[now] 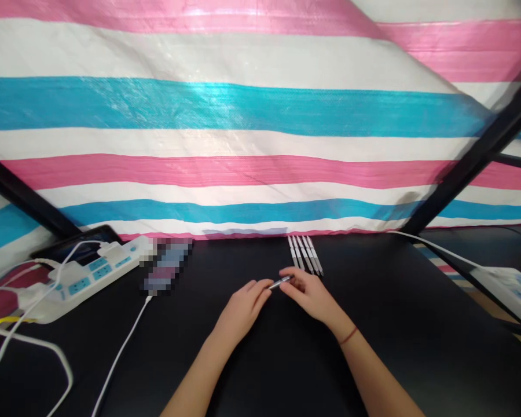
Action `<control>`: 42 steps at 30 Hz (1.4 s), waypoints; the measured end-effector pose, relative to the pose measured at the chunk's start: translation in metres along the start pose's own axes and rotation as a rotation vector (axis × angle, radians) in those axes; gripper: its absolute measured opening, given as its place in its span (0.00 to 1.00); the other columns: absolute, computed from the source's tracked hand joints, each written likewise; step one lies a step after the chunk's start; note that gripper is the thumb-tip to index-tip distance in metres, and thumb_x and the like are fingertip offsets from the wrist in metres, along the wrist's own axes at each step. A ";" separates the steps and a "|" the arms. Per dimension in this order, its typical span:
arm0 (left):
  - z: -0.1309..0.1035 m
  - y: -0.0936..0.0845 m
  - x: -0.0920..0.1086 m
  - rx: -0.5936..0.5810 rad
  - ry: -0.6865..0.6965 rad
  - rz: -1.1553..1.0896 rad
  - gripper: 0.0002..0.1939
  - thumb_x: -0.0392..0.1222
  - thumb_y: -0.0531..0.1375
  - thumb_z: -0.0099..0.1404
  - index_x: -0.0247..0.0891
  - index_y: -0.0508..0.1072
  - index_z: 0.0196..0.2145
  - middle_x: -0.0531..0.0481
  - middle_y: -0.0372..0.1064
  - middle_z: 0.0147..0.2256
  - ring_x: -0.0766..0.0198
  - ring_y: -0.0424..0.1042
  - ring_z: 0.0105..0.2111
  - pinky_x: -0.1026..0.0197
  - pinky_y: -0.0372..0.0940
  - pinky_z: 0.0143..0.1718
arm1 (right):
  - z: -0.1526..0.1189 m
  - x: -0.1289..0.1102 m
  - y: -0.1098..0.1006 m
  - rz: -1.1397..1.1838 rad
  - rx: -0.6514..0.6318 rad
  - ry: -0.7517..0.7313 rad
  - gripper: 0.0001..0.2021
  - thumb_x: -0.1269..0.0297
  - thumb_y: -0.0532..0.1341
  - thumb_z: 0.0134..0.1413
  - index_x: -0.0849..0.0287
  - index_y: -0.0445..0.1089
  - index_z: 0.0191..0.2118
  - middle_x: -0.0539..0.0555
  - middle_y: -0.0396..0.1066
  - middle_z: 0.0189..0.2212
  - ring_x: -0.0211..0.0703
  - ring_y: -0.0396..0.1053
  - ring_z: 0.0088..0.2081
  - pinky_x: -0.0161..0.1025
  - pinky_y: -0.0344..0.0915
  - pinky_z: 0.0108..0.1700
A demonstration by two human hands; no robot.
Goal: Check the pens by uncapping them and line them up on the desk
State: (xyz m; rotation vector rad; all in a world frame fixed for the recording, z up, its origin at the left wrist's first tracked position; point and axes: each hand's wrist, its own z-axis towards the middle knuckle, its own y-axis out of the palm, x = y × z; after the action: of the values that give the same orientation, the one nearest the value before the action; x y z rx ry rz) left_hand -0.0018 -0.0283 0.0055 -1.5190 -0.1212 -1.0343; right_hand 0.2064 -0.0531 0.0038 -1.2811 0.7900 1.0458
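A pen [279, 283] with a pale, shiny barrel lies between my two hands, slanting up to the right over the black table. The fingers of my left hand [245, 307] are closed at its left end. At the other end, my right hand [307, 292] pinches it between thumb and fingers; the pen's tips are partly hidden by my fingertips. Just beyond my right hand, several white and grey pens [304, 253] lie side by side in a neat row, apart from the pen I hold.
To the left is a white power strip [96, 279] with plugs and tangled white cables, a dark tablet-like device [79, 246] behind it. A blurred-out phone [167, 266] has a charging cable. Another power strip [510, 292] is at the right. A striped sheet [243, 110] hangs behind the black table [278, 365].
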 end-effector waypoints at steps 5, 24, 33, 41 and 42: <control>0.001 0.001 -0.003 -0.017 0.027 0.027 0.14 0.47 0.50 0.69 0.41 0.70 0.44 0.46 0.71 0.41 0.57 0.70 0.42 0.57 0.63 0.46 | 0.000 0.000 0.000 0.085 0.023 0.054 0.14 0.52 0.57 0.58 0.58 0.68 0.30 0.49 0.67 0.20 0.39 0.66 0.23 0.36 0.63 0.29; 0.006 0.010 -0.013 0.020 0.082 0.109 0.15 0.46 0.45 0.71 0.39 0.69 0.43 0.47 0.71 0.39 0.59 0.71 0.39 0.57 0.65 0.43 | 0.003 0.005 -0.014 0.182 -0.061 0.117 0.11 0.56 0.57 0.58 0.58 0.67 0.41 0.51 0.69 0.28 0.35 0.65 0.25 0.35 0.62 0.29; 0.007 0.006 -0.015 0.006 0.046 0.055 0.15 0.46 0.46 0.71 0.40 0.69 0.42 0.48 0.72 0.40 0.59 0.71 0.40 0.58 0.65 0.44 | 0.004 0.008 -0.014 0.075 -0.032 0.055 0.08 0.59 0.60 0.56 0.57 0.67 0.38 0.49 0.68 0.30 0.36 0.65 0.28 0.34 0.62 0.31; 0.008 0.007 -0.016 0.008 0.052 0.066 0.15 0.47 0.47 0.70 0.40 0.71 0.42 0.48 0.73 0.40 0.59 0.73 0.40 0.59 0.66 0.43 | 0.004 0.009 -0.013 0.051 -0.050 0.103 0.07 0.60 0.58 0.58 0.58 0.68 0.34 0.49 0.69 0.26 0.36 0.66 0.27 0.34 0.62 0.31; 0.008 0.007 -0.016 0.014 0.053 0.068 0.15 0.47 0.47 0.70 0.40 0.71 0.42 0.48 0.73 0.40 0.59 0.73 0.40 0.59 0.66 0.43 | 0.004 0.009 -0.013 0.068 -0.046 0.076 0.05 0.62 0.59 0.56 0.57 0.68 0.35 0.49 0.69 0.28 0.37 0.67 0.29 0.34 0.63 0.33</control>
State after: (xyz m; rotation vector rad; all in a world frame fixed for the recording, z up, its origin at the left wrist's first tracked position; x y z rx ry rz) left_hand -0.0026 -0.0154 -0.0095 -1.4718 -0.0396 -1.0162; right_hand 0.2210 -0.0468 0.0010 -1.3474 0.8767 1.0801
